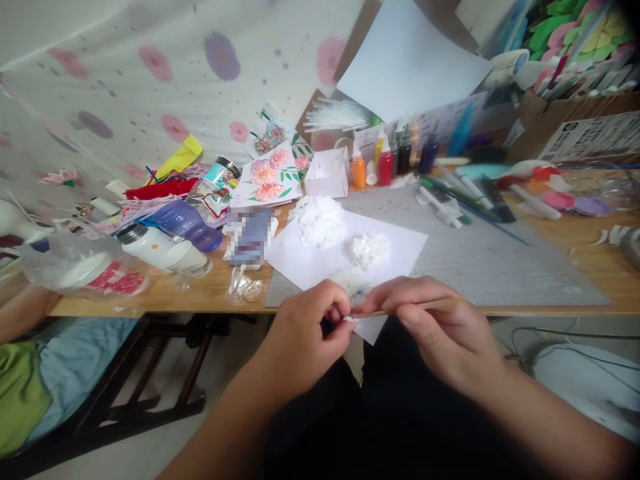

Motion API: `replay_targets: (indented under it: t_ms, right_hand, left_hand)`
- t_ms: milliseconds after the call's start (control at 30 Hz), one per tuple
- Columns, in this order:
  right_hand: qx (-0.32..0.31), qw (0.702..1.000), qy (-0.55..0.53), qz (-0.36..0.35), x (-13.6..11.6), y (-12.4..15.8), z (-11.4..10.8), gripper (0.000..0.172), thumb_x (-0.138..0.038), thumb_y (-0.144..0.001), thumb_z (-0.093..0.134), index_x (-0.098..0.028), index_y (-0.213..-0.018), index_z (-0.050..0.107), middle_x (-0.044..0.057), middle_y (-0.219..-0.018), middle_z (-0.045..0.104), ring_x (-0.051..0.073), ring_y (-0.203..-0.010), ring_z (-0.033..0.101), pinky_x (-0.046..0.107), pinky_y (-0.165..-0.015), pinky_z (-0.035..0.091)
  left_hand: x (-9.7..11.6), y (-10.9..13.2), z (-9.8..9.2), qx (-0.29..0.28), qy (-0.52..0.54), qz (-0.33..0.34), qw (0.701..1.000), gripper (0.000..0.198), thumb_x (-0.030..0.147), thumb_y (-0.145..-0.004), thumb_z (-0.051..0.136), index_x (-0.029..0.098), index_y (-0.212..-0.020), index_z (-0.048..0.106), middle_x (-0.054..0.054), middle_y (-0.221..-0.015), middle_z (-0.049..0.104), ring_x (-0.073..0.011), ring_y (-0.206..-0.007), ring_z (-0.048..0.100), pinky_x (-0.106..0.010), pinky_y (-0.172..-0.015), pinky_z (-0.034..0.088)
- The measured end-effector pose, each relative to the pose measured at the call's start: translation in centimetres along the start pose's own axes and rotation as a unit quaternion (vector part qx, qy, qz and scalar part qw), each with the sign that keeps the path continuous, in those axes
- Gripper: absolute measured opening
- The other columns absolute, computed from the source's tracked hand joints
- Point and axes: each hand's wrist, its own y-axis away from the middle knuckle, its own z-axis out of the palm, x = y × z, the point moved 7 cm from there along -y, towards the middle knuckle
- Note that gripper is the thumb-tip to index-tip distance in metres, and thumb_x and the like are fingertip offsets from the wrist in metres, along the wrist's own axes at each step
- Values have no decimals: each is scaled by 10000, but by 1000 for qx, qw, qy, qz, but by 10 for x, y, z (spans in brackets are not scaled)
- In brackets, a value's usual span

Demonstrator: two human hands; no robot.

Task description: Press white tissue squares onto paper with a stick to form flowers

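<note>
At the table's front edge my left hand [313, 333] pinches a tiny white piece [349, 319] between thumb and forefinger; its exact kind is too small to make out. My right hand [445, 327] is closed on a thin wooden stick [425, 306], whose tip meets the white piece. Just beyond my hands lies a white sheet of paper [400, 233], one corner hanging over the edge. On it sit a larger heap of white pieces [320, 222] and a smaller white ruffled cluster [370, 250].
A grey cutting mat [500, 267] lies under the paper, with pens and brushes [465, 193] behind. Paint bottles [385, 163] stand at the back beside a white box [327, 173]. Left are a phone [251, 235], a cup [187, 257] and a white bottle [145, 245]. Another person's arm [25, 303] shows far left.
</note>
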Motion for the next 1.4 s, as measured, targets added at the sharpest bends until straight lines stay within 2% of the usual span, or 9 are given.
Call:
replay_targets:
  t_ms: [200,367,1100,1300,1400]
  right_hand:
    - [-9,1000,-26,5,-2,-1,1,148,-220,-951,464,-233,-972,610,56,-930,701,179,-913,675,352,-815,557]
    - [-4,1000,-7,0,-4,-2,1,142,-221,-944,478,-232,-962,618,55,-921,709,176,-900,680,334,-795,561]
    - [-19,997,70,-40,-12,-5,4,116,-203,-934,489,-233,-960,598,50,-889,710,171,-866,695,307,-732,574]
    - [-9,997,65,-32,-8,-4,4,127,-165,-926,497,-233,-974,593,36,-908,709,160,-874,689,296,-756,563]
    - [1,998,59,-19,-3,-3,3,128,-159,-925,498,-234,-966,593,28,-909,708,159,-875,686,298,-763,559]
  left_hand:
    - [-2,0,2,-16,18,-17,1000,151,77,-743,578,212,-788,528,54,-703,604,-93,-633,571,-204,-573,433]
    - [-3,0,2,-20,16,-28,999,151,90,-736,592,217,-783,524,55,-701,598,-93,-613,558,-198,-528,408]
    - [-4,1,2,-21,29,-23,999,153,87,-753,608,212,-800,533,69,-709,588,-75,-641,555,-190,-593,425]
    - [-2,0,-3,14,21,6,1000,172,55,-737,630,199,-789,551,59,-692,571,-77,-629,540,-191,-579,419]
    - [2,0,-4,25,38,54,998,181,22,-747,620,187,-804,576,22,-802,593,-89,-716,567,-206,-655,454]
